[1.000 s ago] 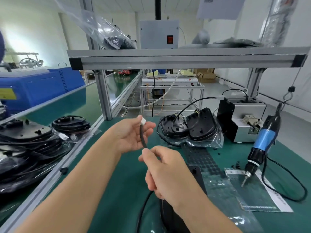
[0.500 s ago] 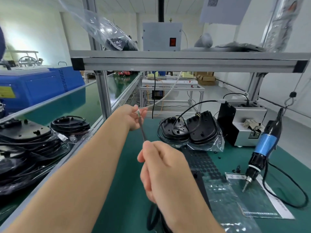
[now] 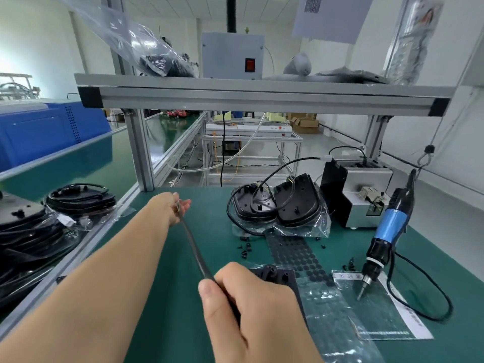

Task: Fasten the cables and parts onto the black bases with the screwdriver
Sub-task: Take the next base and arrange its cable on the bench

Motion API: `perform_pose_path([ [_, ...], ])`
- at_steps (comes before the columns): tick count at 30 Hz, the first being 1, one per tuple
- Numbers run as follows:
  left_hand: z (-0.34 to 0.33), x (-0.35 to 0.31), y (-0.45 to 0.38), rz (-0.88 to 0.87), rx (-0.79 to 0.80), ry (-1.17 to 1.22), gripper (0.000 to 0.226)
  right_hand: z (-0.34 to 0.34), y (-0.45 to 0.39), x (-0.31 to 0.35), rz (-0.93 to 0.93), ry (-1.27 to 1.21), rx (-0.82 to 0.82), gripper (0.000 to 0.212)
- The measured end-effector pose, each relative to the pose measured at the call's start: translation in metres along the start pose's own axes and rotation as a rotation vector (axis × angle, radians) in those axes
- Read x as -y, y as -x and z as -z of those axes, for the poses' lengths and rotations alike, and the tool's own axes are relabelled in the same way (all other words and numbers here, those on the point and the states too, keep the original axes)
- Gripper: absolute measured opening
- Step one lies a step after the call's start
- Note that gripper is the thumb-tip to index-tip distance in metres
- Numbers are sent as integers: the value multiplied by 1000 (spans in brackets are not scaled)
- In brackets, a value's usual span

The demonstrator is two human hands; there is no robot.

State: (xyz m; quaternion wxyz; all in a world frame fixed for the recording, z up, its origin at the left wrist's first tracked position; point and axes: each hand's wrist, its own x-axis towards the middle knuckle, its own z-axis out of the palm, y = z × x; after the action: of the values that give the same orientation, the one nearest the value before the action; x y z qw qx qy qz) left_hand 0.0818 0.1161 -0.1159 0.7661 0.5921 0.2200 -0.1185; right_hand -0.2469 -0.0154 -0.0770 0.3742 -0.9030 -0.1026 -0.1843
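Stretched farther toward frame centre-left since a second ago: left hand (image 3: 178, 209) pinching cable (image 3: 193, 247) end. Right hand (image 3: 251, 307) grips cable low-centre, above black base (image 3: 277, 276) on tabletop (image 3: 183, 297). Could yank cable free if overpulled.

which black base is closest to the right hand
The black base lying flat just beyond the right hand; the others stand bagged farther back.

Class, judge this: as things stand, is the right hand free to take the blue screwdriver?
Probably not yet. The right hand grips the black cable, which the left hand holds at its far end. The screwdriver hangs unobstructed to the right, so dropping the cable would free it.
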Motion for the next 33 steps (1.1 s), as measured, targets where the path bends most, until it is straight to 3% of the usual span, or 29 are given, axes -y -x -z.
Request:
perform_pose_path([
  [3,4,15,-6,-118,-90,-233,20,4,3,-6,93,21,118,61],
  [5,11,26,-7,-212,-69,-456,25,9,0,-25,95,-80,249,60],
  [9,41,38,6,-220,46,-827,24,26,-20,-99,79,130,243,36],
  [12,42,39,27,-362,0,-1122,32,25,-40,-134,3,214,303,36],
  [16,20,44,61,-633,-142,-1646,34,18,-54,-148,-27,71,265,17],
  [18,4,54,74,-825,-112,-1643,24,17,-54,-150,-52,-2,250,19],
  [20,-15,68,86,-963,47,-1523,19,14,-53,-151,-72,-78,216,17],
  [24,-46,92,99,-917,322,-1500,22,11,-48,-152,-75,-152,169,13],
  [29,-48,94,87,-958,257,-1402,27,13,-40,-155,-56,-206,194,15],
  [33,-57,98,74,-983,299,-1503,31,11,-40,-154,-49,-229,196,15],
])
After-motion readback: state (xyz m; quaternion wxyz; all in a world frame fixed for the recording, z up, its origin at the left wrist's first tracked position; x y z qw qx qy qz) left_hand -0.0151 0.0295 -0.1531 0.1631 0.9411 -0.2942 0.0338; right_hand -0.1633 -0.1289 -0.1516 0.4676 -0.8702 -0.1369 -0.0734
